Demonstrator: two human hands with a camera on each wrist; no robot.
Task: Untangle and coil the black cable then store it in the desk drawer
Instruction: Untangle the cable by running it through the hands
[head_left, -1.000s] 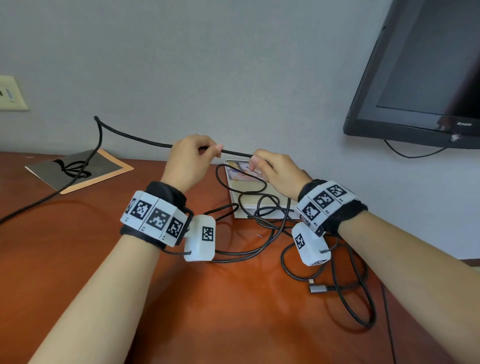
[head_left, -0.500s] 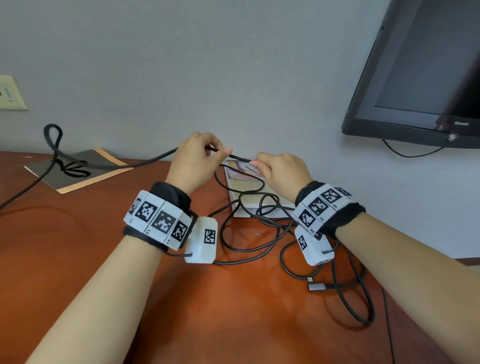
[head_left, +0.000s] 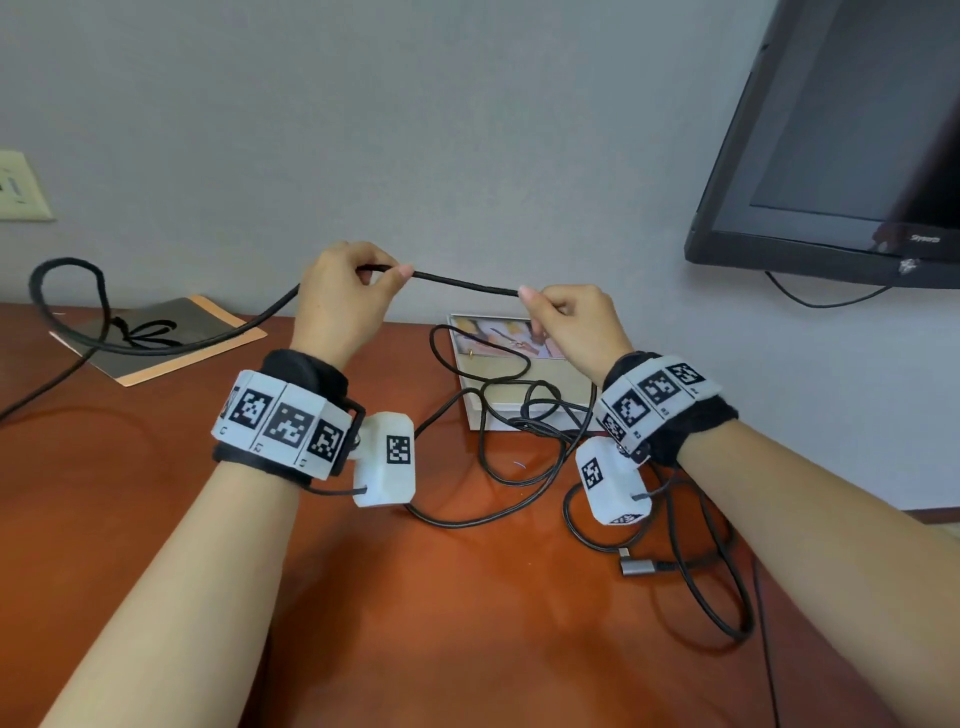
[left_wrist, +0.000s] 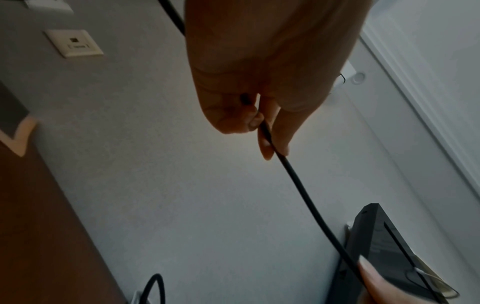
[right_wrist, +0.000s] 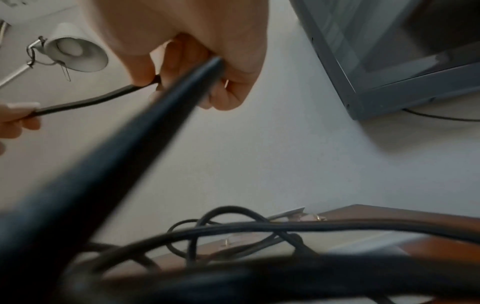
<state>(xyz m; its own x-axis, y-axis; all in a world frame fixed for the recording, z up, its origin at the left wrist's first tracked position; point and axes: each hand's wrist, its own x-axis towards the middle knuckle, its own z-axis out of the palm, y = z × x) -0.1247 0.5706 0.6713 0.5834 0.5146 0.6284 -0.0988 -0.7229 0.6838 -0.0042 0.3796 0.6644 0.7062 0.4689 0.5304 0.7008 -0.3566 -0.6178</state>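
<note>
Head view: left hand (head_left: 345, 301) and right hand (head_left: 574, 327) raised above the table (head_left: 363, 597), each pinching the black cable (head_left: 467, 285), a short stretch held between them; rest tangled over a box (head_left: 524, 395) and trailing left in a loop.

Left wrist: fingers (left_wrist: 270, 142) curled, thumb and forefinger nipping the cable.

Right wrist: fingers (right_wrist: 233, 96) closed round the cable, tangle below.

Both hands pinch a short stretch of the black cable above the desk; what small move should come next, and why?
Probably the right hand should feed more thin black cable toward the left hand, freeing slack from the tangle lying on the white box and the reddish wooden desk. The part behind the left hand already runs fairly free.
</note>
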